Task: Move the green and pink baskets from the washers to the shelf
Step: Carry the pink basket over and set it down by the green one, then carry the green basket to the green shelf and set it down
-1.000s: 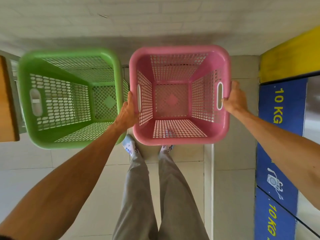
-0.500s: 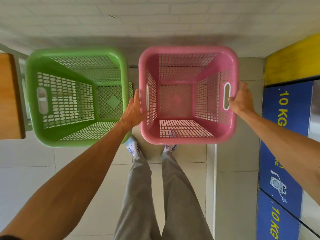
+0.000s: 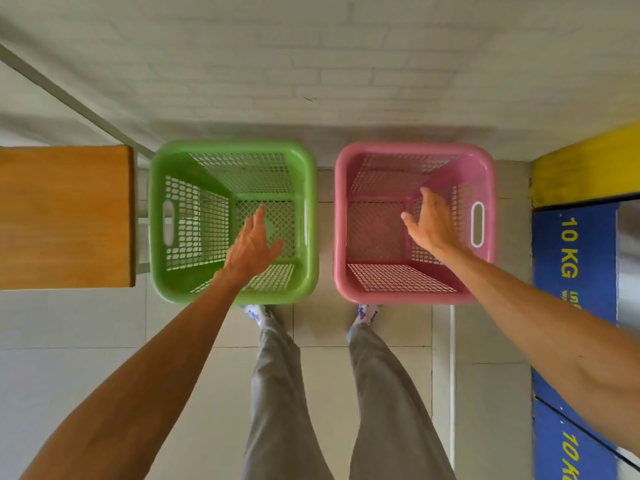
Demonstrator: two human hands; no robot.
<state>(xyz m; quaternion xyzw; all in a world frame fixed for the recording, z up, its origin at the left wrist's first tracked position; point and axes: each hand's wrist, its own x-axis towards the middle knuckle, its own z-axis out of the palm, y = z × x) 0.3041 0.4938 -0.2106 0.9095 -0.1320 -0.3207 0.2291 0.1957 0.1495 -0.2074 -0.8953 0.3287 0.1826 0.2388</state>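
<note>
Two empty plastic mesh baskets stand side by side below me, against a white brick wall, with a gap between them. The green basket is on the left and the pink basket on the right. What they rest on is hidden beneath them. My left hand hovers over the green basket's opening with fingers spread, holding nothing. Above the pink basket's right half, near its white-rimmed handle slot, my right hand is spread open and touches nothing.
A wooden shelf board on a grey metal frame sits left of the green basket. Blue washer fronts marked "10 KG" and a yellow panel line the right. My legs stand on a pale tiled floor.
Both hands have let go of the pink basket's sides. The baskets now stand lower and apart, and my hands have moved over their openings. The view has shifted left.
</note>
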